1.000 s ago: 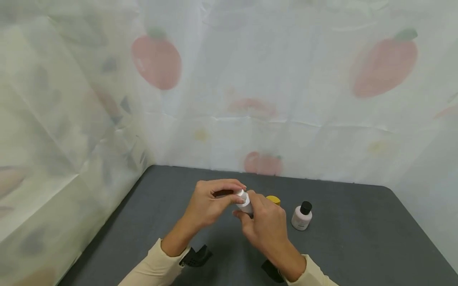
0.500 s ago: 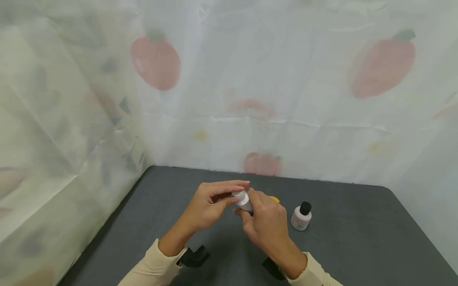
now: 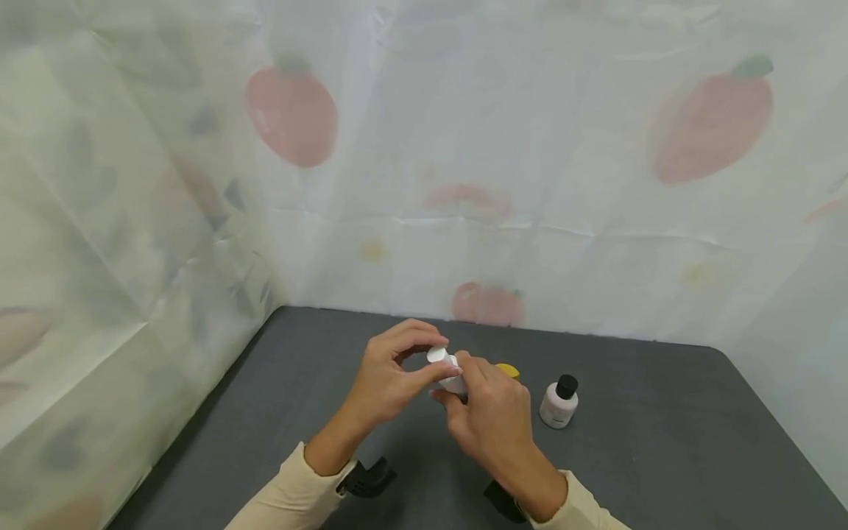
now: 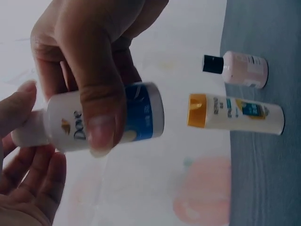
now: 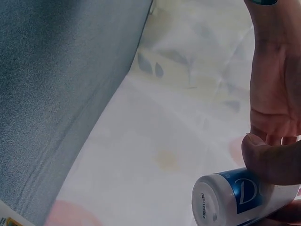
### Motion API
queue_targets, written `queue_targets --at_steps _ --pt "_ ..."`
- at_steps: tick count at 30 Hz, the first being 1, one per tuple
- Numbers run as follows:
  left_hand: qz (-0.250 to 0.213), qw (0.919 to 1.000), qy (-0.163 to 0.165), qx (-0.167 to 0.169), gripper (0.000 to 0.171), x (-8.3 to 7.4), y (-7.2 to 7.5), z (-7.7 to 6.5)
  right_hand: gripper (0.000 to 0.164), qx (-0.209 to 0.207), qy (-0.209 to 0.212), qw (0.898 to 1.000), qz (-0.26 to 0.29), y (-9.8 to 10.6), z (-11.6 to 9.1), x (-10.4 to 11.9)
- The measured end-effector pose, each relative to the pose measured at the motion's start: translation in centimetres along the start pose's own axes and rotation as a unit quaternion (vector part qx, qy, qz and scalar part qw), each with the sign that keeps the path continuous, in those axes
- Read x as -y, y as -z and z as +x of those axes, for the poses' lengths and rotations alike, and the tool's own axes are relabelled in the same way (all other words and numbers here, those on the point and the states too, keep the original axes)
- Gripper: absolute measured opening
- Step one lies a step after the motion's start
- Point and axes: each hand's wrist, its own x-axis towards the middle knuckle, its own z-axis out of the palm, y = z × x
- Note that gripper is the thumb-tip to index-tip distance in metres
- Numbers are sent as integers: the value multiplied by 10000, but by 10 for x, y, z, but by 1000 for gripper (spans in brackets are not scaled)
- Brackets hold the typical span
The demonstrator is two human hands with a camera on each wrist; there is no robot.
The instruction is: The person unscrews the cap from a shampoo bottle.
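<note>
Fruit-print sheeting [image 3: 424, 147] backed a dark table [image 3: 669, 434]. Right hand [image 3: 493, 412] gripped Dove bottle [image 4: 66, 120] mid-body, left hand [image 3: 391, 383] pinched its cap [image 4: 32, 129]. Probably was light, stiff, slick, best held there

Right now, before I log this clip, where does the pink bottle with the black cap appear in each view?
Head: the pink bottle stands on the table, right of the right hand.
Left wrist: the pink bottle appears sideways at upper right, its black cap pointing left.
Right wrist: not in it.
Shared landmark: the held Dove bottle, near centre, left, and lower right respectively.
</note>
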Motion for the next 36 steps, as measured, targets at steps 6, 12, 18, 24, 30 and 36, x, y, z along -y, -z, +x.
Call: queue_targets --at_steps 6,12,18,24,30,36 --pt "-785 9965 87 268 32 0 -3 -4 48 21 -40 10000 20 1 2 -1" --pt "-999 9938 78 473 35 -1 2 -9 47 78 -162 9998 -16 2 4 -3" --pt "-604 9974 248 296 31 -2 3 -7 47 212 -248 9995 -10 4 3 0" --pt "-602 9979 -127 192 26 -3 -1 -3 47 113 -76 9999 -30 4 2 3" --pt "-579 9974 -406 -100 14 -5 -6 -1 53 -103 103 9999 41 3 0 4" --pt "-598 9982 -40 63 29 -6 1 -9 50 -59 16 10000 32 4 6 0"
